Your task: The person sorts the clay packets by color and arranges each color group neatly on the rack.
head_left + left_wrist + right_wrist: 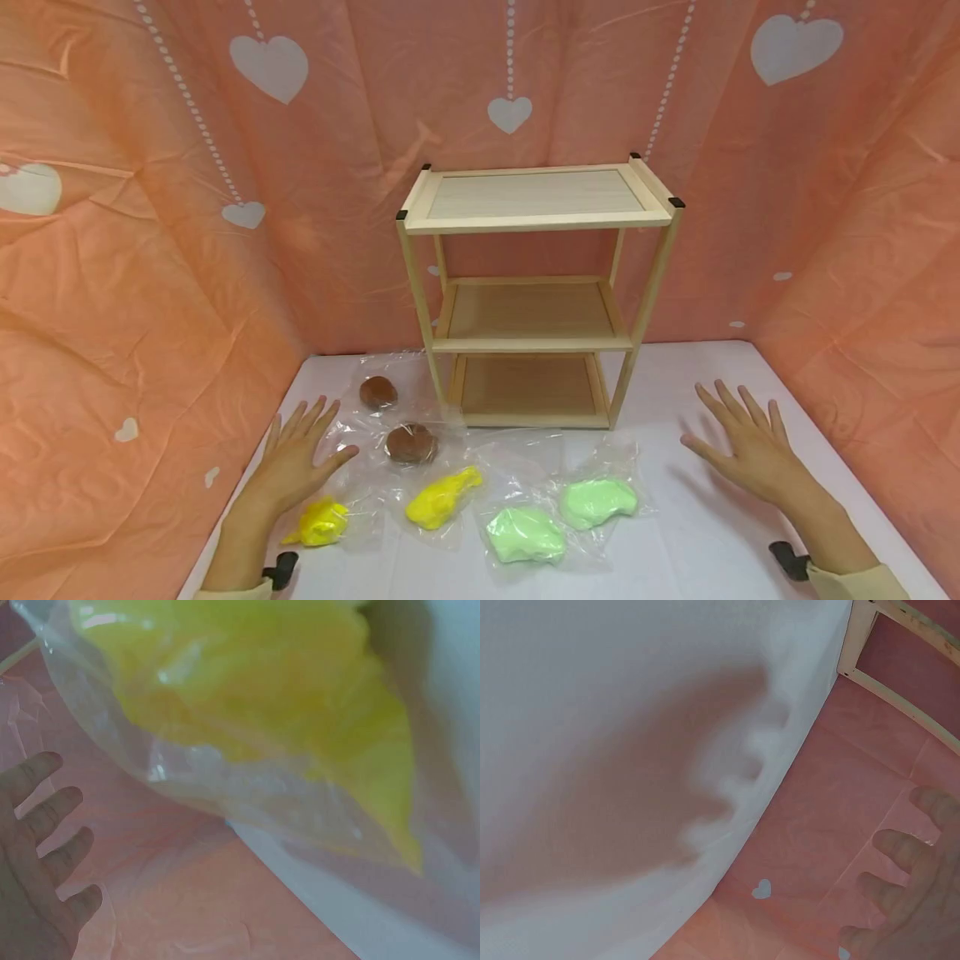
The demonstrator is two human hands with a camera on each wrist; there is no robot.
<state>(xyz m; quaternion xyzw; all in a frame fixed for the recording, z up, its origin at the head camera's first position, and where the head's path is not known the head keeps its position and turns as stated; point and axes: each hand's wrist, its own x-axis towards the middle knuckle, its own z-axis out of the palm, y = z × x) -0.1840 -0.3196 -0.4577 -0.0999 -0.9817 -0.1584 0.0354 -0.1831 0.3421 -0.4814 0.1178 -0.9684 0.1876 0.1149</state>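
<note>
My left hand (291,462), fingers spread, hovers at the left of the white table and holds nothing. Just below it lies a yellow lump in a clear bag (322,522), which fills much of the left wrist view. A second bagged yellow lump (442,497) lies further right. Two brown rounded lumps, the back one (378,392) and the front one (411,444), sit in clear bags beyond. Two pale green lumps, one (525,535) nearer and one (597,502) further right, are bagged too. My right hand (753,454) is spread over the table's right side, its shadow beneath.
A three-tier wooden shelf (536,223) with black corner caps stands at the back middle of the white table (678,533). Pink-orange cloth (352,275) with white hearts walls the back and both sides.
</note>
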